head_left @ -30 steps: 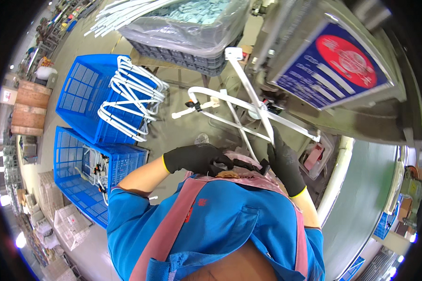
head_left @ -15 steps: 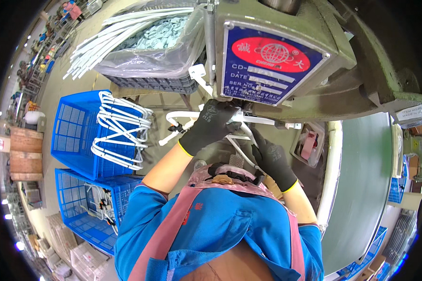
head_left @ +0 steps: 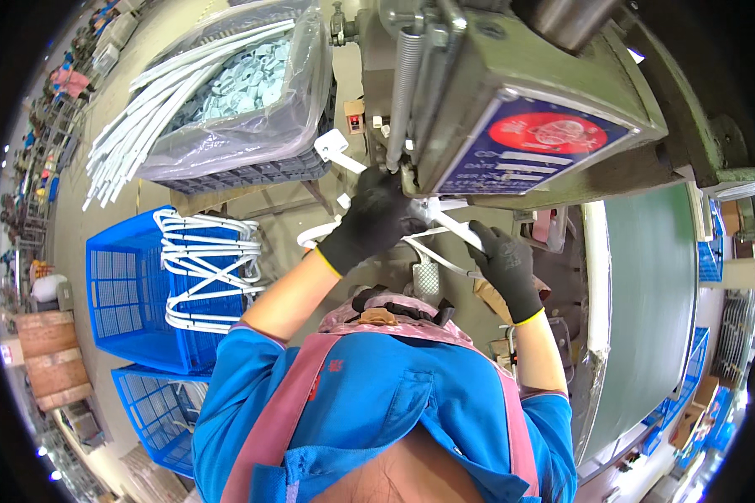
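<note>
Both my hands wear black gloves with yellow cuffs. My left hand (head_left: 373,214) is closed at the working point under a green press machine (head_left: 545,92), with its fingers around the end of a bent white metal tube (head_left: 457,228). The machine partly hides those fingertips. To the right, my right hand (head_left: 505,261) grips the same tube farther along. A white rod with a flat end plate (head_left: 333,145) sticks out to the upper left beside my left hand. A thinner white bent tube (head_left: 436,256) runs below the hands.
At the upper left, a plastic-lined crate (head_left: 226,155) holds small metal pieces, with long white tubes across it. Bent white tubes (head_left: 210,268) hang over a blue basket (head_left: 130,293); another blue basket (head_left: 155,415) stands nearer. A green-topped conveyor (head_left: 646,310) lies right.
The view has turned and the machine looks tilted. My right hand has shifted right and up along the tube. My left hand stays at the machine.
</note>
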Tool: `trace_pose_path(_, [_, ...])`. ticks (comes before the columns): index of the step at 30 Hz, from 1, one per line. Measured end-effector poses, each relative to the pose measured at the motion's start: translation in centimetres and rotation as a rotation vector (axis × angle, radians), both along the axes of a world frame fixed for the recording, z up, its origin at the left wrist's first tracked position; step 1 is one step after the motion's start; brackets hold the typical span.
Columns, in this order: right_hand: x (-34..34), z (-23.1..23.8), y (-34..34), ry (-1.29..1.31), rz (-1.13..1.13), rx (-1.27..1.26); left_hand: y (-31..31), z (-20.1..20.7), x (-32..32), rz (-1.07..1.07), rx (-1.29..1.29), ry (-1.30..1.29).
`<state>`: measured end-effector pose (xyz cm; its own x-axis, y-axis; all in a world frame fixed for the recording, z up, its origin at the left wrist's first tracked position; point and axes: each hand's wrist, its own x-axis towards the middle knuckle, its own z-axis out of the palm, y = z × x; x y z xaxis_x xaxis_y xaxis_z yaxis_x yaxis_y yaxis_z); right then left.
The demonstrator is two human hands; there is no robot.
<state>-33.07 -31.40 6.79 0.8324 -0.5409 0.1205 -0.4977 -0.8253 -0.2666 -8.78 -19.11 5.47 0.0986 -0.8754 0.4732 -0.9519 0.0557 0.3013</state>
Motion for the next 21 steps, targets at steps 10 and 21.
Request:
trace_pose_path(10, [-0.9,-1.9,0.5,-0.072,-0.302,-0.111,3.1,0.3,2.1,0.034,0.107,0.411])
trace_pose_path(21, [-0.9,-1.3,0.5,-0.043,-0.272,-0.071,2.3,1.1,2.9,0.010,0.345,0.629])
